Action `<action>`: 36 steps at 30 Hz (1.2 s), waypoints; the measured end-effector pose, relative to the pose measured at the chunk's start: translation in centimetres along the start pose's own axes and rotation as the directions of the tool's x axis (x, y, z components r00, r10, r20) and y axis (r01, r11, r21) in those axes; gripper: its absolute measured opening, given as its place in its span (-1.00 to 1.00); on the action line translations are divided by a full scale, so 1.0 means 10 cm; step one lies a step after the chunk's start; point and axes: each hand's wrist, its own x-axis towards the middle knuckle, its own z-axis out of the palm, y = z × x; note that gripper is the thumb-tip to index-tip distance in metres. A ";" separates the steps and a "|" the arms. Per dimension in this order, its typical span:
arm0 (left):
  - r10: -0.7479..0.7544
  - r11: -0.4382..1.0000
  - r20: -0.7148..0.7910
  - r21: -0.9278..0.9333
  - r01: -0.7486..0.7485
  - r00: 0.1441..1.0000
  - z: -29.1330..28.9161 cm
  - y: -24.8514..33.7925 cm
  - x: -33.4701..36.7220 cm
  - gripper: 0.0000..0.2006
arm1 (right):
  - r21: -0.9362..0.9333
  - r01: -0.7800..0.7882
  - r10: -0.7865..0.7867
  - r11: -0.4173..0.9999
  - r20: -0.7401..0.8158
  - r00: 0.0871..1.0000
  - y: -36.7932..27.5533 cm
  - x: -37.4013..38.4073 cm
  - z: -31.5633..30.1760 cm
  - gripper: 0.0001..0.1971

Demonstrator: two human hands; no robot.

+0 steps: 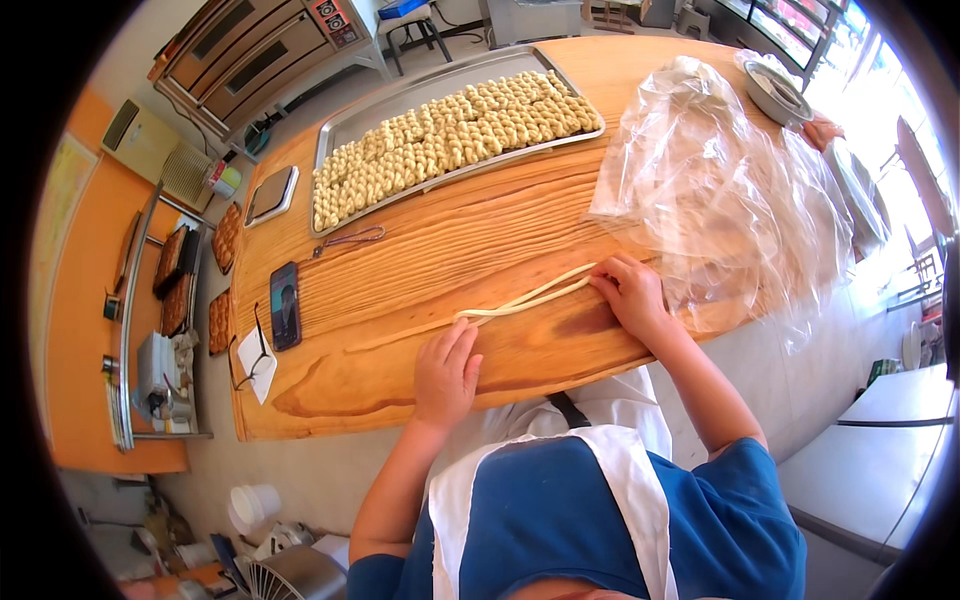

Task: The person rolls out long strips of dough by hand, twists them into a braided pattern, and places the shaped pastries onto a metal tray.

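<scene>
A pale, thin dough strand, doubled into two near-parallel lengths, lies across the near part of the wooden table. My right hand is closed on its right end, fingers bent down round it. At the left end, my left hand rests with fingers stretched out and the fingertips touching the dough; the thumb stands apart. Farther back sits a metal tray bearing rows of small twisted dough pieces. To the right of my right hand, a crumpled clear plastic sheet is spread over the table's right side.
A phone, eyeglasses on white paper, a small cord loop and a scale lie at the left. A metal bowl stands far right. Beyond the wooden table are an oven and a rack with baked goods.
</scene>
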 end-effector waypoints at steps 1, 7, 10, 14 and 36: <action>-0.045 0.998 -0.027 -0.054 0.044 0.999 0.00 -0.01 0.00 -0.65 | -0.039 -0.027 0.027 0.999 -0.005 1.000 0.00 0.03 0.01 -0.91; -0.190 0.982 -0.229 -0.047 0.184 0.955 0.11 -0.07 0.25 -0.77 | -0.039 -0.116 0.116 0.992 -0.011 0.993 0.01 0.12 0.06 -0.87; -0.193 0.981 -0.218 -0.051 0.186 0.957 0.16 -0.13 0.34 -0.83 | -0.067 -0.072 0.074 0.995 0.016 0.997 0.03 0.14 0.05 -0.85; -0.482 0.574 0.102 -0.714 0.402 0.870 0.24 -0.29 0.17 -0.88 | -0.073 -0.044 0.043 0.996 -0.022 0.999 0.02 0.15 0.08 -0.90; -0.595 0.656 0.009 -0.573 0.492 0.804 -0.10 -0.69 -0.17 -0.77 | -0.070 0.169 -0.163 0.983 0.080 0.983 -0.63 1.93 1.30 -0.86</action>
